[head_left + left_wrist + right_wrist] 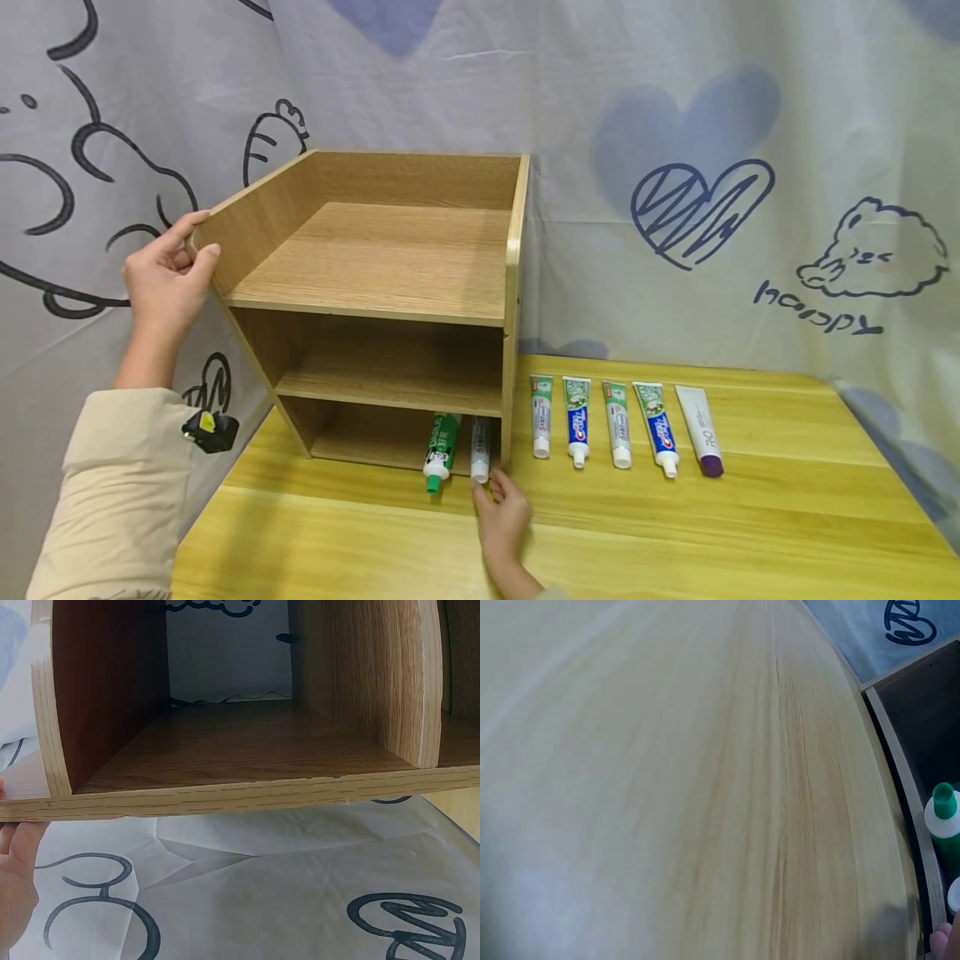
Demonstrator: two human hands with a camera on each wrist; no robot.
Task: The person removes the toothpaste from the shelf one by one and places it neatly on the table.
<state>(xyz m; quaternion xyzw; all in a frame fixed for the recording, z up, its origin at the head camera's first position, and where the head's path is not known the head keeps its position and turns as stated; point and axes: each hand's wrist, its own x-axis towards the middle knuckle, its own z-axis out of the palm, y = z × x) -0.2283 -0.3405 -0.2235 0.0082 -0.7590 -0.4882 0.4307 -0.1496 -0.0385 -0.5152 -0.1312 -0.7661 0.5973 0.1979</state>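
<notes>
My left hand (167, 271) grips the front edge of the left side panel of a wooden shelf unit (375, 310), thumb inside and fingers outside. My right hand (504, 521) is low at the front of the bottom compartment. Its thumb and fingertips are at the white cap of a white toothpaste tube (480, 446), which lies in that compartment with its cap end toward me. Left of it, a green Darlie toothpaste tube (441, 446) pokes its green cap out past the front edge. In the right wrist view only some fingertips (939, 941) show, close to the white cap.
Right of the unit, several toothpaste tubes lie in a row, caps toward me, from a green-and-white tube (541, 417) to a white tube with a purple cap (701, 429). The yellow wooden table (675, 533) meets a printed curtain (585, 208) behind.
</notes>
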